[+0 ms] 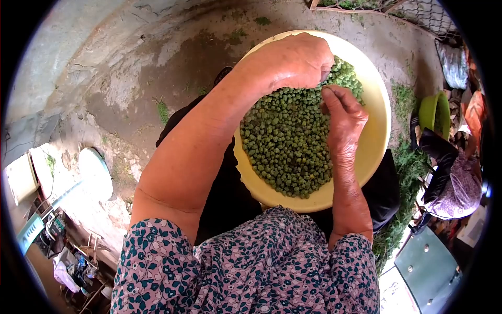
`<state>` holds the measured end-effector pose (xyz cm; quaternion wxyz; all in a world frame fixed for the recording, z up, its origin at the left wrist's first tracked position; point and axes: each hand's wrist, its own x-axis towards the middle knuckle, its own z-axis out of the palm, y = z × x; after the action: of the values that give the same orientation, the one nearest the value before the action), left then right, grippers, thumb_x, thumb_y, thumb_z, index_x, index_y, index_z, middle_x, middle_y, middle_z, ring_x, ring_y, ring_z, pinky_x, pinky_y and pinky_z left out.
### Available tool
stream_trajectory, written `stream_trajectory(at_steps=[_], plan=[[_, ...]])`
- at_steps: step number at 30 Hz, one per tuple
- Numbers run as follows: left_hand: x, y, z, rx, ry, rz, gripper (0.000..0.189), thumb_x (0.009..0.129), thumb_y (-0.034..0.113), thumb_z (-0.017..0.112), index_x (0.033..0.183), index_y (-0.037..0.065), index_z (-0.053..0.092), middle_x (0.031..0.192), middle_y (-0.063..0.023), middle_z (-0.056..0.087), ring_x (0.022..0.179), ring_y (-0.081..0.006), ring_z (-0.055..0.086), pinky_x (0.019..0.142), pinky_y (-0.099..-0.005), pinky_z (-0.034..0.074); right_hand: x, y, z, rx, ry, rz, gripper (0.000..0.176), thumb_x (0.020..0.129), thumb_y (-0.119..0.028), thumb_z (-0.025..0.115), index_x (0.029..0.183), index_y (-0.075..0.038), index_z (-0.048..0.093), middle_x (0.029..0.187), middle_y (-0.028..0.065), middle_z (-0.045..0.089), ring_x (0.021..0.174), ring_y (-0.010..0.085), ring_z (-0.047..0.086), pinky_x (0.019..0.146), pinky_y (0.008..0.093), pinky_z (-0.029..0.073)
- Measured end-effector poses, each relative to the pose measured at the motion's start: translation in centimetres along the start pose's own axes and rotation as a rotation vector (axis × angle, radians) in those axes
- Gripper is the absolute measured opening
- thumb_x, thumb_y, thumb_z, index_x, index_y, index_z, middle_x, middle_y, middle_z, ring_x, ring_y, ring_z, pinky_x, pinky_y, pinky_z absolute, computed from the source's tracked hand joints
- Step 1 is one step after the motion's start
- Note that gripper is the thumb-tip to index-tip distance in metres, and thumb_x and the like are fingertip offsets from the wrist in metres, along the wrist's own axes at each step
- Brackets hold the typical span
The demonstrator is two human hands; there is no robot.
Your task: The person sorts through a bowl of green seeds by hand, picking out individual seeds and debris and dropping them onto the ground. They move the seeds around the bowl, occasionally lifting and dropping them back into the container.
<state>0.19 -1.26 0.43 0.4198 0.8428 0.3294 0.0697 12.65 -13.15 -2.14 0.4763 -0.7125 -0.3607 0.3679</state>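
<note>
A pale yellow basin (379,125) rests over my lap. Many small round green pods or berries (285,141) cover its bottom, and a brighter green heap (345,76) lies towards its far right side. My left hand (308,57) reaches across the far part of the basin, its fingers curled and mostly turned out of sight. Just below it, my right hand (345,110) is closed with thumb and fingertips pinched together, above the pods. The two hands are close to each other. Whatever sits between the fingers of either hand is hidden or too small to name.
On the right sits another person in purple patterned clothing (457,183), near a green bowl (436,112). Feathery green plants (405,178) lie between us. A green stool or small table (429,267) is at lower right. A white round lid-like object (95,174) stands left.
</note>
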Motion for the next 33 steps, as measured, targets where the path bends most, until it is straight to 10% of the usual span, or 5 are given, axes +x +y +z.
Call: stream_trajectory(at_steps=[11, 18, 33], plan=[[-0.9, 0.7, -0.9, 0.268, -0.187, -0.080, 0.024, 0.068, 0.000, 0.055, 0.089, 0.005, 0.066, 0.088, -0.0123, 0.062, 0.088, -0.0281, 0.058, 0.076, -0.0383, 0.045, 11.2, 6.3, -11.4, 1.020, 0.237, 0.145, 0.016, 0.087, -0.003, 0.054, 0.101, 0.003, 0.052, 0.090, 0.0202, 0.062, 0.081, 0.0278, 0.063, 0.080, 0.0371, 0.055], [-1.4, -0.7, -0.9, 0.229, -0.005, -0.010, 0.021, 0.072, 0.009, 0.057, 0.092, 0.004, 0.061, 0.094, -0.0117, 0.061, 0.095, -0.0290, 0.055, 0.083, -0.0387, 0.044, 5.0, 12.2, -3.3, -0.021, 0.138, 0.195, 0.018, 0.079, -0.007, 0.066, 0.095, 0.002, 0.067, 0.071, 0.0064, 0.064, 0.055, 0.0118, 0.057, 0.050, 0.0252, 0.048], [-1.0, -0.8, -0.9, 0.341, 0.014, 0.024, 0.021, 0.079, 0.015, 0.058, 0.095, 0.002, 0.060, 0.094, -0.0142, 0.062, 0.095, -0.0312, 0.057, 0.083, -0.0418, 0.044, 4.5, 15.5, 0.4, -0.110, 0.091, 0.142, 0.020, 0.079, -0.015, 0.067, 0.088, 0.003, 0.065, 0.073, 0.0046, 0.063, 0.060, 0.0122, 0.054, 0.057, 0.0282, 0.046]])
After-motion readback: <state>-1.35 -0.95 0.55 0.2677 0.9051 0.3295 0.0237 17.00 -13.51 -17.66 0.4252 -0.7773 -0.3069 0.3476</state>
